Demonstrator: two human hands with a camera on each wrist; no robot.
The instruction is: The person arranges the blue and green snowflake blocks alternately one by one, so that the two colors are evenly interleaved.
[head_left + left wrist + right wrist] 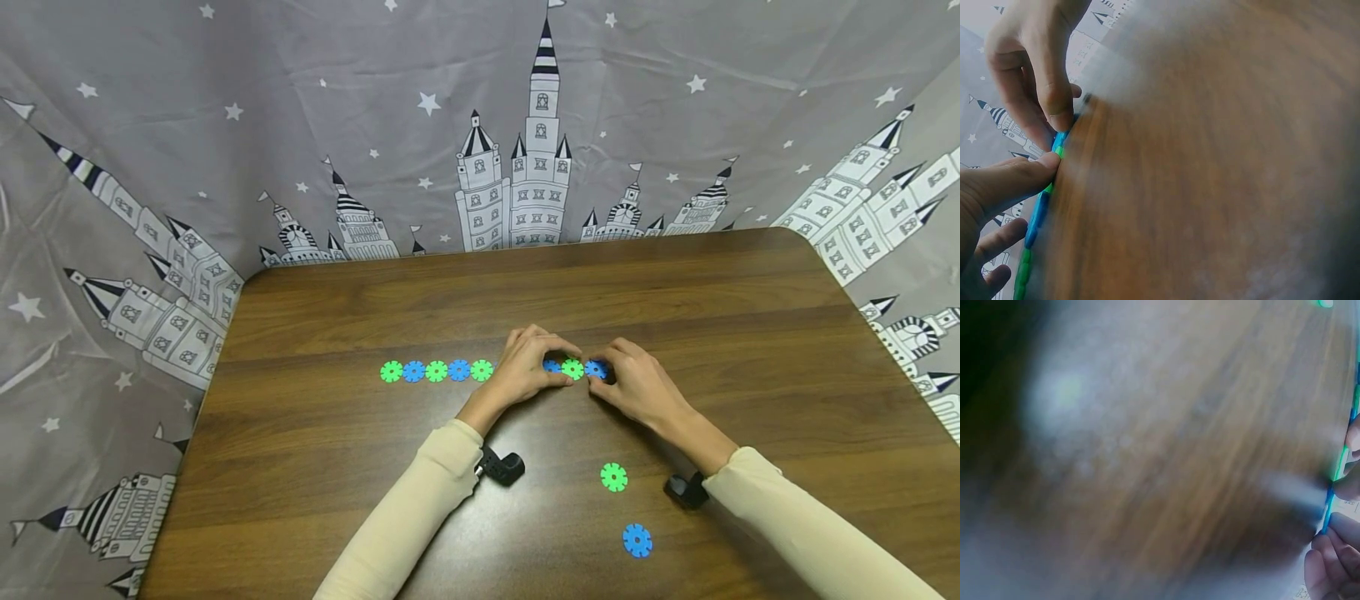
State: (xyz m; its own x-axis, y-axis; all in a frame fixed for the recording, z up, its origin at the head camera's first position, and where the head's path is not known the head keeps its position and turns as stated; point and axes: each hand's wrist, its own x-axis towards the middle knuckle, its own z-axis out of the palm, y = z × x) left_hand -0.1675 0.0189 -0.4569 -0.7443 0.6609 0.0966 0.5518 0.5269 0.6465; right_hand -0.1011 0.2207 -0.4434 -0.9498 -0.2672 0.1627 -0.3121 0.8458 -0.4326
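Note:
A straight row of notched plastic discs, alternating green and blue, lies across the wooden table in the head view, starting with a green disc [392,372] on the left. My left hand [521,364] arches over the row and hides part of it. Its thumb and index finger pinch a green notched disc [572,369] near the right end. Just beside it, my right hand [641,385] pinches the blue notched disc [596,369] that ends the row, edge against the green one. In the left wrist view the row is seen edge-on, the blue disc [1060,139] under the right fingertips.
Nearer the front of the table [300,500], a loose green disc [613,477] and a loose blue disc [637,540] lie apart from the row. A grey curtain [360,75] printed with castles and stars hangs behind and beside the table. Each wrist bears a small black camera.

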